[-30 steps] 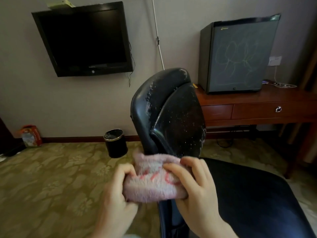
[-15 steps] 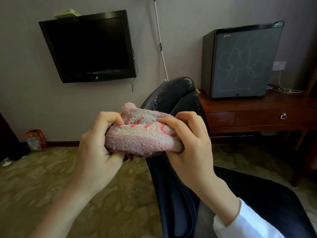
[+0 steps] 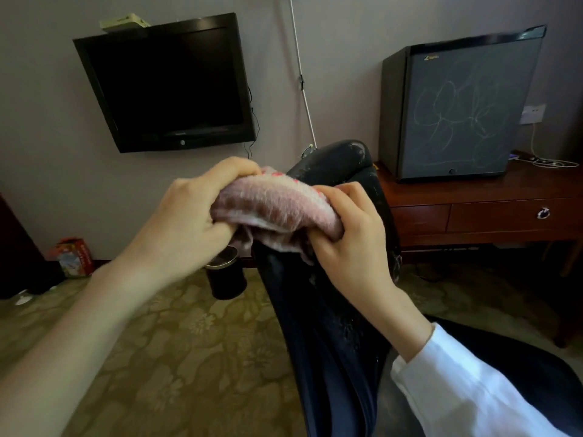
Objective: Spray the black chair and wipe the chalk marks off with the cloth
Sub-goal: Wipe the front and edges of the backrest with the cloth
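Head view, left hand (image 3: 189, 212): still grasps the left end of the cloth (image 3: 274, 205).
Right hand (image 3: 350, 234): fingers curled round its right end, as before.
Cloth: now stretched longer between both hands, the red marks turned to its top edge.
Black chair (image 3: 340, 159): backrest just behind the cloth.

Your left hand (image 3: 189, 216) and right hand (image 3: 347, 238) are both up in front of you, fingers curled round opposite ends of the cloth (image 3: 274, 205); left forearm bare, right wrist sleeved in white.
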Tool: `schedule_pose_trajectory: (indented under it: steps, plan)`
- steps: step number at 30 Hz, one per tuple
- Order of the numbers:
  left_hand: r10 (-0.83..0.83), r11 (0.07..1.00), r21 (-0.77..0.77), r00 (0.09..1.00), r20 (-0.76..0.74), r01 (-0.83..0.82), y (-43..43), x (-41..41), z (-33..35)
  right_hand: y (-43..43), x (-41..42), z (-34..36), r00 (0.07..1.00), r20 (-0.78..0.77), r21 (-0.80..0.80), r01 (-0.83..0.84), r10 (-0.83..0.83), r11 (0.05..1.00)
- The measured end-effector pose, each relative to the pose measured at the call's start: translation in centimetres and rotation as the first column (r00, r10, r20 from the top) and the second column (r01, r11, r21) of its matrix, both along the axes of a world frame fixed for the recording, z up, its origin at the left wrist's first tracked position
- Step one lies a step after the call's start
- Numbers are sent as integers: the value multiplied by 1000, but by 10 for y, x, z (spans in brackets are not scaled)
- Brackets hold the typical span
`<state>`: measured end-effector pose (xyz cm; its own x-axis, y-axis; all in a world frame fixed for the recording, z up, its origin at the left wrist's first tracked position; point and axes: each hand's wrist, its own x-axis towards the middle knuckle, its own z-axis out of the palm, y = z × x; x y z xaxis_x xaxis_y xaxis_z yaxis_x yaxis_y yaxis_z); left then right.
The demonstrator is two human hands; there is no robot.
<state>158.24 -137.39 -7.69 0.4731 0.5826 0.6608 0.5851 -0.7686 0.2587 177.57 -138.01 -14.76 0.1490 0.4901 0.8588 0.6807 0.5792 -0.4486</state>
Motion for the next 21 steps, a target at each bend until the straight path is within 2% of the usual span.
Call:
schedule_pose_trajectory:
  steps: [6, 14, 17, 21]
  plan:
    - [4, 998, -58, 998, -64, -8, 54, 23, 16, 44, 16, 6, 996, -67, -50, 63, -66, 997]
    - [29, 993, -108, 990, -135, -44, 109, 63, 31, 97, 47, 16, 981, -49, -124, 180, -187, 976]
    - [22, 994, -101, 988, -153, -37, 108, 65, 31, 95, 49, 14, 985, -61, -125, 153, -161, 980]
    - [22, 998, 56, 988, -150, -14, 86, 55, 23, 68, 44, 6, 991, -133, -177, -13, -11, 984]
